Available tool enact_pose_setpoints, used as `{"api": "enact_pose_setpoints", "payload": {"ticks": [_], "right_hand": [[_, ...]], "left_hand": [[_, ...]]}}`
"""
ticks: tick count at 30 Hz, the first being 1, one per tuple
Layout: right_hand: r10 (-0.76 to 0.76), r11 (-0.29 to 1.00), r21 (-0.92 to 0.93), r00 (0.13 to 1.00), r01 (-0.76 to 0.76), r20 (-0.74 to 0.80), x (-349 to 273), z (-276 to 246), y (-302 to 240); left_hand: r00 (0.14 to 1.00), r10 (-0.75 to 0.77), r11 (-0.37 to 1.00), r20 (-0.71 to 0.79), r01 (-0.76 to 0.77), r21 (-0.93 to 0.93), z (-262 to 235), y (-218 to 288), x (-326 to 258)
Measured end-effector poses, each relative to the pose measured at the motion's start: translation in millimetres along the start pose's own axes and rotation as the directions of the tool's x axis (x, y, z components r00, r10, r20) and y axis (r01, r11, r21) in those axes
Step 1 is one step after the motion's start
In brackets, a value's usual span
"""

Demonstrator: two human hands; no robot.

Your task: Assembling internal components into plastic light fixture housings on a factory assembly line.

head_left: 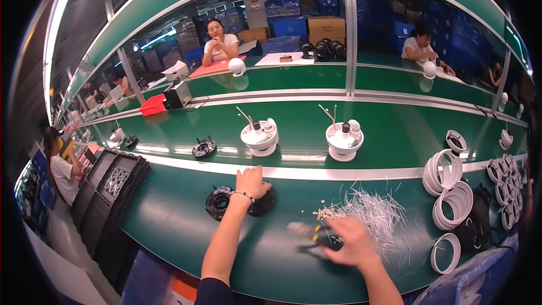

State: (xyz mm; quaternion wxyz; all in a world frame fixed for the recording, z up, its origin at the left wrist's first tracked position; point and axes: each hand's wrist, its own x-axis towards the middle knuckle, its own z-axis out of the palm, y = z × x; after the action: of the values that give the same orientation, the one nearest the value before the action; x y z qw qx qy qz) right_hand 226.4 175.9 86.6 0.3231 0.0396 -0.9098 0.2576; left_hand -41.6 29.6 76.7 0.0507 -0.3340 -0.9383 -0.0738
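Observation:
My left hand, with a beaded bracelet at the wrist, is above the bench's metal strip, its fingers curled downward; anything under them is hidden. Beneath its wrist lie two black round parts, one left and one right. At the front, my right hand curls around pliers with yellow-and-black handles, smeared by motion. Their pale front end is too blurred to make out. Beside this hand is a loose pile of thin white cable ties, with small beige pieces at its left edge.
Two white dome-shaped housings with wires stand on the raised shelf, near another black round part. White rings stack at right. Black trays lean at left. A red bin stands farther back. People sit across the bench.

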Motion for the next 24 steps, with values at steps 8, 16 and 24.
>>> {"api": "enact_pose_setpoints", "payload": {"ticks": [8,16,24], "right_hand": [[-0.206,0.979,0.118,0.829,0.169,0.52,-27.3,47.8,-31.2],[-0.164,0.986,0.103,0.825,0.128,0.54,-27.2,52.4,-42.6],[-0.132,0.988,0.117,0.954,0.104,0.268,-38.0,30.4,-36.9]], "left_hand": [[0.952,0.068,0.97,-0.299,-0.133,-0.201,-3.6,10.3,-47.6],[0.916,-0.066,0.801,-0.395,-0.187,-0.569,21.3,11.1,-85.7],[0.993,-0.014,0.655,0.116,0.097,-0.749,21.4,-24.3,-77.9]]}}
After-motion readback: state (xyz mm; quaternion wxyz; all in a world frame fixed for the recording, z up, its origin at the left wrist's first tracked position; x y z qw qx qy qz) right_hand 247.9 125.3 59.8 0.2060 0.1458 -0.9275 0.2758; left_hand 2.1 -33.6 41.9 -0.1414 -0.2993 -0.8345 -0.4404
